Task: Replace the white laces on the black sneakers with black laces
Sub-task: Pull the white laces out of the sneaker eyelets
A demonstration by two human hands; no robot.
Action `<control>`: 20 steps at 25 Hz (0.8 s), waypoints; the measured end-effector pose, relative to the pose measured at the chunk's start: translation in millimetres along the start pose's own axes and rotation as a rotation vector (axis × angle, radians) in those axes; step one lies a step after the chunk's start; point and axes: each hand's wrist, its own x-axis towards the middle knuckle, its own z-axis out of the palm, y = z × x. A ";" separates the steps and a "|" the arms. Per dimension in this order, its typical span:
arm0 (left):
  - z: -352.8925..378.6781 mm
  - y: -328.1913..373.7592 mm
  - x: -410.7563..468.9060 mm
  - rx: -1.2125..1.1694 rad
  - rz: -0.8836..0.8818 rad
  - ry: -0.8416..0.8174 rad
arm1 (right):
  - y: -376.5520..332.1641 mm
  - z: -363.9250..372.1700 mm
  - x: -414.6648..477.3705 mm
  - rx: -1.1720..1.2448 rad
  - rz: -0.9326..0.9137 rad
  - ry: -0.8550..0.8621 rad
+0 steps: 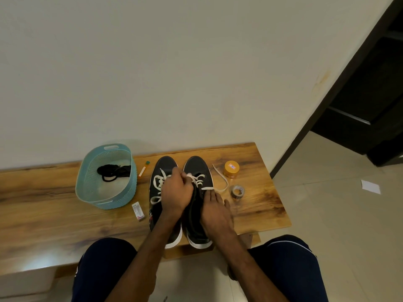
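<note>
Black canvas, twice over: two sneakers stand side by side in the middle of the wooden tabletop, the left sneaker and the right sneaker close together along their inner sides. Both long axes run away from the person, toes pointing at the wall, white-soled heels at the near edge and poking slightly past it. There are two white laces: one white lace criss-crosses the left sneaker, while the loose white lace is partly out of the right sneaker and loops onto the wood to its right. The left hand is curled, fingertips pinching that loose lace above the right sneaker's eyelets. The right hand lies flat on the right sneaker's outer side, fingers straight, thumb spread, gripping nothing. One blue basket sits to the left with the black laces tangled inside; I cannot count them. Between basket and shoes lie one small tube and one white packet. On the right are one orange-lidded jar and one tape roll.
</note>
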 end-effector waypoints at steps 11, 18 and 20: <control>-19.4 2.9 0.2 0.362 0.405 -0.257 | -2.7 0.3 2.5 -0.025 0.030 0.007; -21.8 3.7 7.2 0.384 0.330 -0.133 | 0.2 4.2 4.6 -0.035 0.045 0.022; -27.5 -2.7 8.2 0.312 0.299 -0.027 | 0.7 5.4 4.9 -0.030 0.060 0.031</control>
